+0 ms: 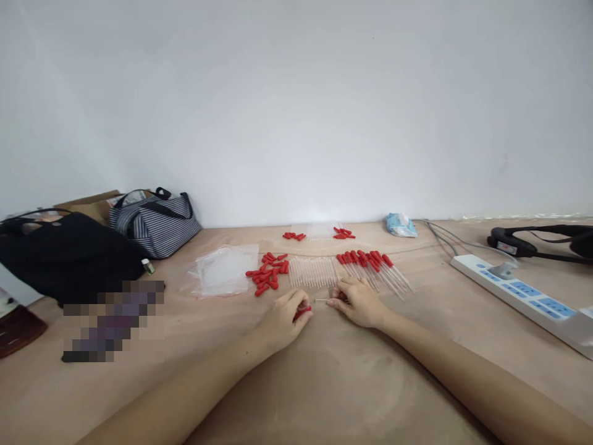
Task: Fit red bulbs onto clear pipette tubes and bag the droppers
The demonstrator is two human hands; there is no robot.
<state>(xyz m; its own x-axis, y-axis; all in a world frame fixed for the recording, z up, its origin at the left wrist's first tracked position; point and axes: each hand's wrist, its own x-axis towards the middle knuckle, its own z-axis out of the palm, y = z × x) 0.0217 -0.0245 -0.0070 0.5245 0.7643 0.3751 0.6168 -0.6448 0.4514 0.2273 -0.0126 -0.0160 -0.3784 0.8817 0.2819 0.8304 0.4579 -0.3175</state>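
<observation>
Tan tabletop point(296, 383), rounded red bulb point(302, 313) in left fingers point(291, 298), thin whitish stick point(322, 301) in right point(359, 303).

Open tabletop point(333, 383) before the hands, red-capped sticks point(370, 262) and power strip point(523, 296) obstructing rightward.
</observation>
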